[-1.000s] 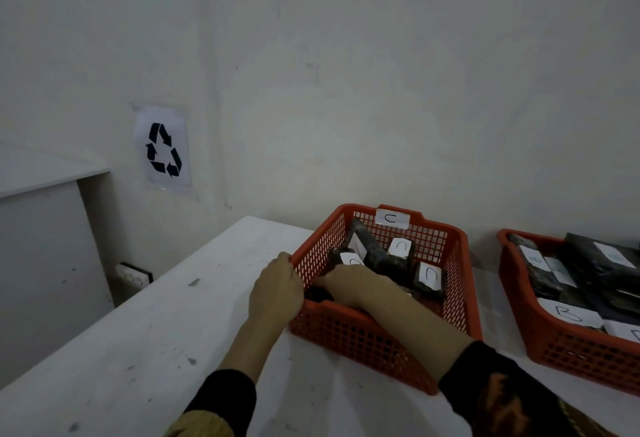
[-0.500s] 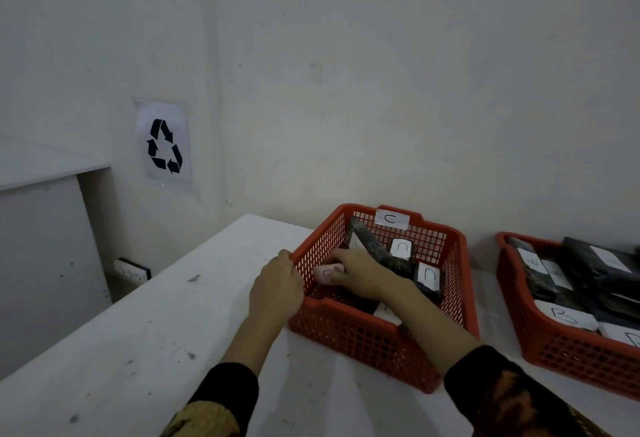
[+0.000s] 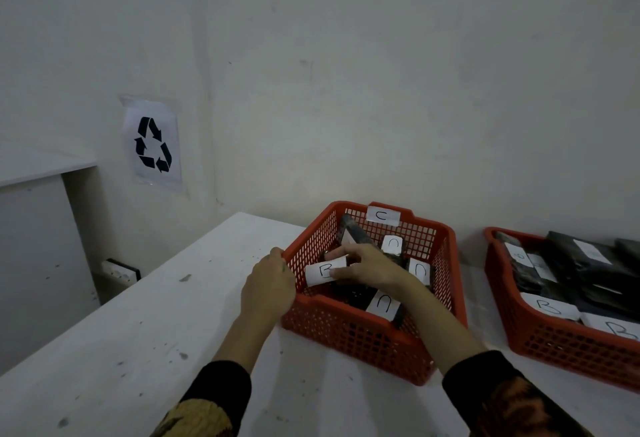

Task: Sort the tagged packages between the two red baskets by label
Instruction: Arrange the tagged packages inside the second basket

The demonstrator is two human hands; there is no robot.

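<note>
While left hand [image 3: 268, 286] grips C basket [image 3: 367, 336] | right hand [image 3: 369, 268] holds B package [image 3: 320, 273]

A red mesh basket tagged C [image 3: 372, 301] sits on a white table, holding dark packages with white C labels [image 3: 419, 269] and one package labelled B [image 3: 322, 272], raised near its left wall. Well to its right, a second red basket [image 3: 540, 336] holds dark packages labelled B [image 3: 549, 308].

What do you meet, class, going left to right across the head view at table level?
Wall socket → left hand → B-tagged package → basket tagged C → basket of B packages.
</note>
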